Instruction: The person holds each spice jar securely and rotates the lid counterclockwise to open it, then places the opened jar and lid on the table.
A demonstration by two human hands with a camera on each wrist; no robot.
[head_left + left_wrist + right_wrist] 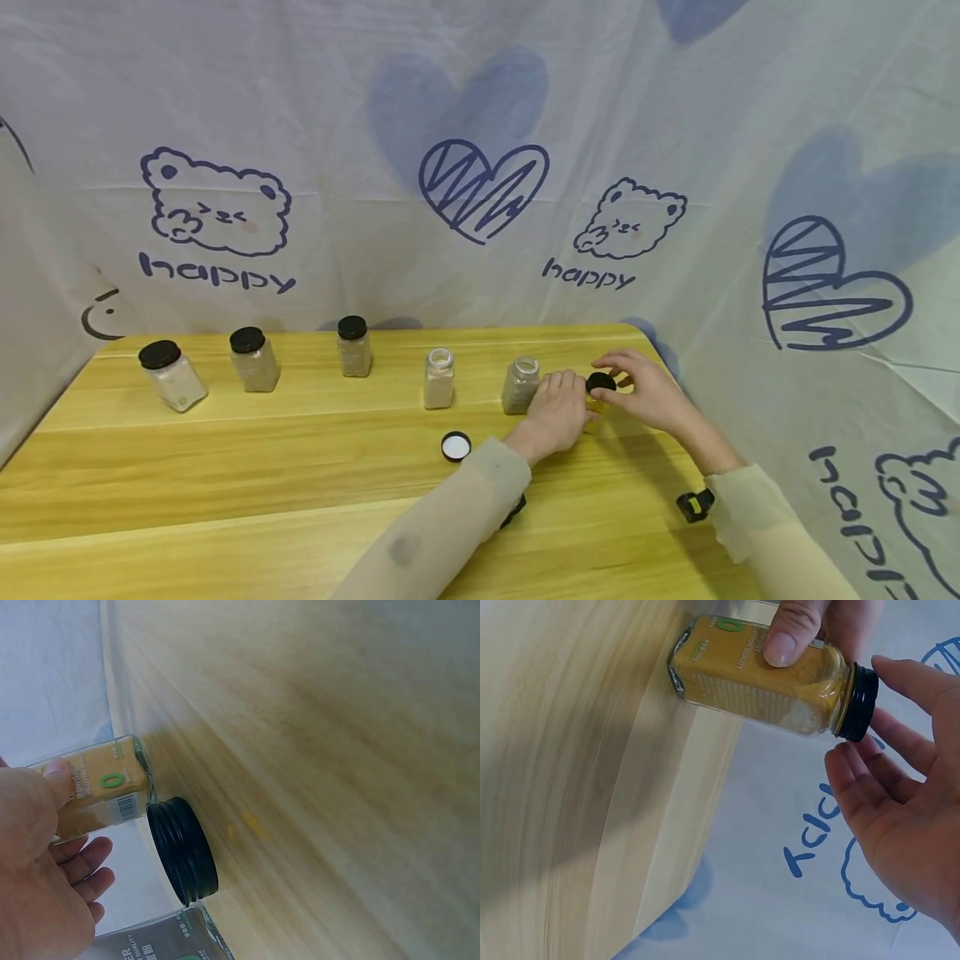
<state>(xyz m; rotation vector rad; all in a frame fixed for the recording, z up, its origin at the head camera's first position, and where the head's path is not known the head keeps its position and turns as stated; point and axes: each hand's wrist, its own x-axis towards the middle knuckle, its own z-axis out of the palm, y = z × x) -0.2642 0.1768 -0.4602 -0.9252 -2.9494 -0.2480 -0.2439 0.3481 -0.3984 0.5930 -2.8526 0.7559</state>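
Observation:
A square glass jar of yellow-orange powder (761, 671) with a black screw lid (859, 703) stands on the table's right side. My left hand (558, 408) grips the jar's body, its thumb across the label in the right wrist view. My right hand (648, 390) holds the lid from above, thumb and fingertips round its rim. Beside my left hand is an uncapped jar of greyish powder (519, 390). A loose black lid (184, 851) lies between these two jars in the left wrist view. The head view hides this lid behind my left hand.
An uncapped jar of pale powder (438, 383) stands further left. In front of it lies an upturned lid (456, 447) with a white inside. Three black-lidded jars, including the nearest one (354, 348), stand at the back left. A printed cloth (480, 275) hangs behind the table.

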